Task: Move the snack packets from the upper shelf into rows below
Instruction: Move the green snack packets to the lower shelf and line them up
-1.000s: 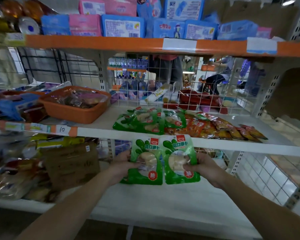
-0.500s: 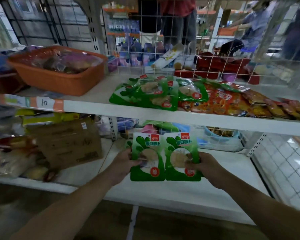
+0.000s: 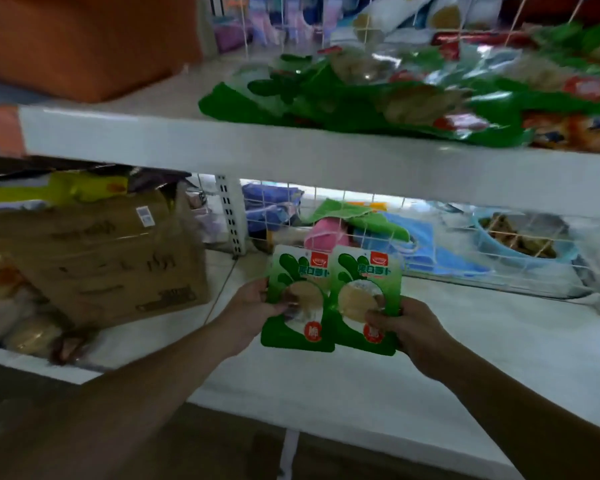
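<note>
Green snack packets, two of them, are held side by side. The left hand (image 3: pixel 253 306) grips the left packet (image 3: pixel 297 282) and the right hand (image 3: pixel 413 329) grips the right packet (image 3: pixel 359 271), with fingers (image 3: pixel 376 317) curled round the edges. Below the fingers, the lower shelf (image 3: pixel 482 344) shows no row yet. Above the fingers, a big pile of packets (image 3: pixel 343 102) waits on the upper shelf (image 3: pixel 222 143), so most of the job looks left to do.
</note>
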